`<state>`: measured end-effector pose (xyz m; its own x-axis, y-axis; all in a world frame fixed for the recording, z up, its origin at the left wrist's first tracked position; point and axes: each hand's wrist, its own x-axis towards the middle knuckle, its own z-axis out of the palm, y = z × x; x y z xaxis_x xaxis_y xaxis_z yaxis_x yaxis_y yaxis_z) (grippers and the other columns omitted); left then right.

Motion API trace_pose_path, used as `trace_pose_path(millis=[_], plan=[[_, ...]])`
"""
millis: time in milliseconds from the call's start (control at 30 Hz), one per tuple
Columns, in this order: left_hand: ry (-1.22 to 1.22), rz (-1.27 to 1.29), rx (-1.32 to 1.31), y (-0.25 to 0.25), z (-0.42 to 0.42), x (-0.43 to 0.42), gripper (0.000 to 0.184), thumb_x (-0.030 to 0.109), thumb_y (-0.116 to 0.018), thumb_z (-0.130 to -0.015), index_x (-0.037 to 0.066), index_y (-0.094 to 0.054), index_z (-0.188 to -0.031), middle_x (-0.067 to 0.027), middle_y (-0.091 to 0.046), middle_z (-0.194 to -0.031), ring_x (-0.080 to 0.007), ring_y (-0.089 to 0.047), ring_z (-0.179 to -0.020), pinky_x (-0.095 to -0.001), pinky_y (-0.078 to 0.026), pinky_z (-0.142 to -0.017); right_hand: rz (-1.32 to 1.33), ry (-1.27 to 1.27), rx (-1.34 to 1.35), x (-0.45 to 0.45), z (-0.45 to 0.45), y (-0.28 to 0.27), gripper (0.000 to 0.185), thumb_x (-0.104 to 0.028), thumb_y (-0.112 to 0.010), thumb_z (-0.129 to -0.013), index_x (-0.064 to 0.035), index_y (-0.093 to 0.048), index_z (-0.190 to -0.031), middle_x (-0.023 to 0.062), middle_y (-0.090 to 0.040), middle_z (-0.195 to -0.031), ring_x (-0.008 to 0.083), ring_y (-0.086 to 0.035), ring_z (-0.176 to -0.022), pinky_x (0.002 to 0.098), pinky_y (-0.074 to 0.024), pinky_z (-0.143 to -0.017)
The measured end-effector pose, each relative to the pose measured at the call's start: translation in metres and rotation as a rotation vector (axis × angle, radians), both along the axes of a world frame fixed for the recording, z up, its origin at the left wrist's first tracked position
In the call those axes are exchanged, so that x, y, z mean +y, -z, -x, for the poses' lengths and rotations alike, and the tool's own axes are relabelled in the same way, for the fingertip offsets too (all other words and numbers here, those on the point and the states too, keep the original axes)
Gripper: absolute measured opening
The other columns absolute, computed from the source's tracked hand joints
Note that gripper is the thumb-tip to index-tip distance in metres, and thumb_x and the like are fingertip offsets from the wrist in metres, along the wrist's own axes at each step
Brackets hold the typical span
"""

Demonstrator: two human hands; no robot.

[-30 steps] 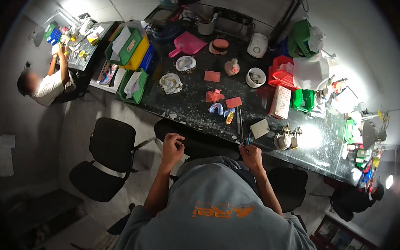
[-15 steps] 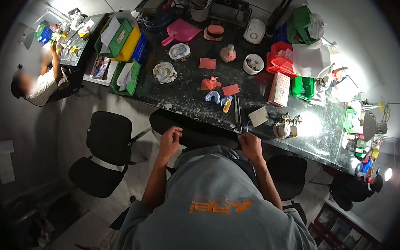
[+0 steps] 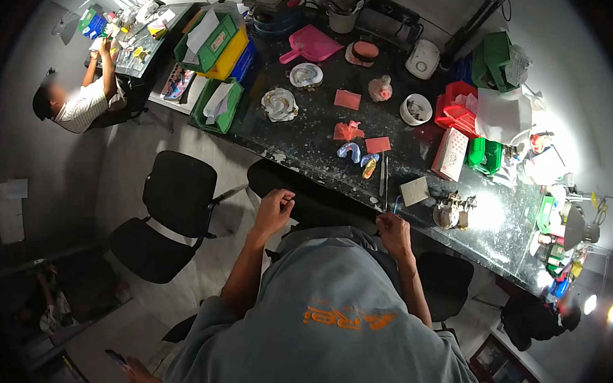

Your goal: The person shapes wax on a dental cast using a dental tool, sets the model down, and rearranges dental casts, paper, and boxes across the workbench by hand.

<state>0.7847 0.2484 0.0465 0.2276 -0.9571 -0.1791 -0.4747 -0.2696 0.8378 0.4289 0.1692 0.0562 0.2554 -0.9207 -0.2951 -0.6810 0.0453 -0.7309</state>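
My left hand (image 3: 276, 209) hangs in front of the bench, its fingers curled and nothing visible in them. At the bench's front edge, my right hand (image 3: 394, 232) is closed; what its fingers may hold is too small to make out. Just beyond it lie a thin metal tool (image 3: 383, 175) and a small blue item (image 3: 396, 205). A square beige block (image 3: 414, 191) is to their right. Farther left are a blue arch-shaped piece (image 3: 349, 152), a blue and yellow piece (image 3: 369, 166) and pink sheets (image 3: 377, 145).
The dark bench (image 3: 308, 165) also bears plaster models (image 3: 280, 105), a pink dustpan (image 3: 313, 45), a white bowl (image 3: 415, 110), a metal-framed model (image 3: 451, 211) and bins (image 3: 485, 156). A black chair (image 3: 178, 187) stands left. Other people (image 3: 85, 109) sit at far left and right.
The view has shifted, so the bench items appear farther right. My hands keep nearly the same closed poses. At lower left, another person's hand with a dark object has come into view.
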Motion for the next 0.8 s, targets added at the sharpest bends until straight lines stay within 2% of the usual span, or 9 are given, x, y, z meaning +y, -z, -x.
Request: trace_pose_path(millis=[167,367,467,533,600,667,767,800], plan=[[0.003,0.018,-0.007,0.001,0.002,0.003,0.013,0.008,-0.066,-0.092,0.000,-0.068,-0.103,-0.0136,-0.070,-0.083,-0.0245,-0.069,-0.072,-0.0346,-0.054,-0.066,-0.012,0.001,0.013,-0.006,-0.002,-0.002,0.014,-0.013,-0.070,-0.087,-0.0035,-0.073,-0.097,0.0165,-0.070,-0.073,0.0269,-0.070,-0.065,0.0387,-0.0521,-0.062],[0.068,-0.159,-0.026,-0.009,0.003,-0.004,0.016,0.009,-0.069,-0.091,0.003,-0.068,-0.105,-0.0106,-0.066,-0.069,-0.0217,-0.064,-0.060,-0.0323,-0.051,-0.061,-0.009,-0.051,0.058,-0.008,-0.003,-0.006,0.014,-0.011,-0.068,-0.086,-0.0040,-0.073,-0.097,0.0154,-0.066,-0.068,0.0260,-0.066,-0.060,0.0387,-0.0487,-0.058],[0.055,-0.079,0.001,-0.018,0.005,-0.005,0.021,0.011,-0.072,-0.089,0.004,-0.067,-0.108,-0.0093,-0.065,-0.069,-0.0201,-0.063,-0.059,-0.0324,-0.051,-0.061,-0.017,-0.036,0.030,-0.007,-0.002,-0.005,0.015,-0.010,-0.067,-0.085,-0.0038,-0.073,-0.097,0.0157,-0.068,-0.070,0.0272,-0.068,-0.062,0.0386,-0.0507,-0.060],[0.021,0.285,-0.367,-0.026,0.009,-0.014,0.023,0.011,-0.073,-0.089,0.004,-0.066,-0.110,-0.0078,-0.064,-0.068,-0.0192,-0.063,-0.060,-0.0331,-0.052,-0.061,0.023,-0.038,0.009,-0.006,-0.003,-0.001,0.015,-0.011,-0.068,-0.085,-0.0036,-0.072,-0.098,0.0166,-0.070,-0.074,0.0284,-0.070,-0.066,0.0386,-0.0526,-0.063],[-0.038,0.362,-0.360,-0.017,0.009,-0.015,0.023,0.012,-0.073,-0.090,0.004,-0.066,-0.110,-0.0073,-0.064,-0.070,-0.0187,-0.064,-0.063,-0.0341,-0.052,-0.063,0.048,-0.037,-0.006,-0.006,-0.001,0.002,0.016,-0.011,-0.068,-0.085,-0.0033,-0.072,-0.098,0.0176,-0.071,-0.077,0.0295,-0.071,-0.070,0.0386,-0.0543,-0.065],[-0.117,0.139,0.018,0.005,0.002,-0.007,0.022,0.013,-0.071,-0.091,0.005,-0.065,-0.111,-0.0078,-0.065,-0.076,-0.0186,-0.066,-0.068,-0.0351,-0.053,-0.065,0.057,-0.039,-0.014,-0.005,-0.001,0.001,0.016,-0.011,-0.068,-0.086,-0.0028,-0.072,-0.098,0.0187,-0.072,-0.081,0.0305,-0.073,-0.073,0.0386,-0.0557,-0.067],[-0.124,-0.079,0.057,0.005,-0.010,-0.002,0.025,0.015,-0.074,-0.091,0.000,-0.065,-0.109,-0.0068,-0.066,-0.079,-0.0139,-0.066,-0.071,-0.0305,-0.054,-0.066,0.026,-0.027,-0.005,-0.005,-0.002,-0.005,0.015,-0.010,-0.069,-0.085,-0.0024,-0.072,-0.098,0.0184,-0.073,-0.080,0.0309,-0.073,-0.073,0.0389,-0.0565,-0.069],[-0.096,-0.228,0.158,0.006,-0.015,0.000,0.044,0.021,-0.076,-0.090,0.003,-0.059,-0.126,-0.0171,-0.063,-0.116,-0.0220,-0.067,-0.098,-0.0377,-0.056,-0.081,0.018,-0.028,-0.010,-0.004,-0.001,-0.004,0.016,-0.010,-0.070,-0.085,-0.0020,-0.072,-0.098,0.0182,-0.073,-0.083,0.0310,-0.073,-0.075,0.0385,-0.0570,-0.069]])
